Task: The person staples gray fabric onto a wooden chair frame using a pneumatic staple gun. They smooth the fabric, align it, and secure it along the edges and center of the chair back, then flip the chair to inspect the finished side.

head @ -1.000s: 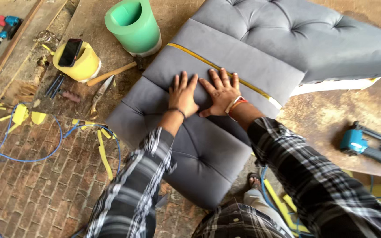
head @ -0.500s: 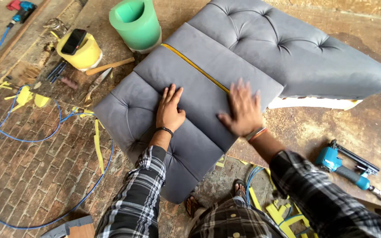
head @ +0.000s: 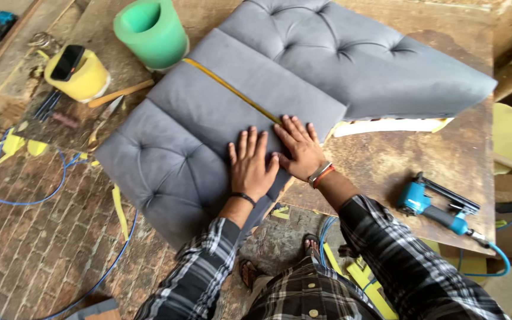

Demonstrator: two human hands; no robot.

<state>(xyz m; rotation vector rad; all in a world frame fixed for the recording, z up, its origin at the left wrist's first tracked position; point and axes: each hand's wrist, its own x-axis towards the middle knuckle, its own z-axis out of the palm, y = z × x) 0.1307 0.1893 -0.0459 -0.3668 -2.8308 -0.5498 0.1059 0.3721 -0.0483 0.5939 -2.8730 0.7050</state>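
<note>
The grey tufted cushion (head: pixel 303 77) lies across the brown workbench (head: pixel 440 160), its near end hanging past the bench edge over the brick floor (head: pixel 37 237). It is in three parts: a large buttoned section at the far side, a smooth flat panel (head: pixel 238 101) in the middle, and a smaller buttoned section nearest the person. A yellow strip (head: pixel 232 90) runs along the seam between the far section and the flat panel. Both hands rest on the cushion's flat panel at its near right corner, side by side and touching. The left hand (head: pixel 251 166) lies palm down with fingers spread, grasping nothing. The right hand (head: pixel 298 148) is also flat and spread, its fingertips just short of the yellow strip's end, holding nothing. Beyond the cushion's far left edge stands a green roll (head: pixel 149 32), hollow through its middle. Left of that, a yellow tub (head: pixel 81 77) has a dark phone-like slab lying across its top. Right of the cushion, a blue stapler (head: pixel 437 207) rests on the workbench with a blue hose (head: pixel 493 261) attached
</note>
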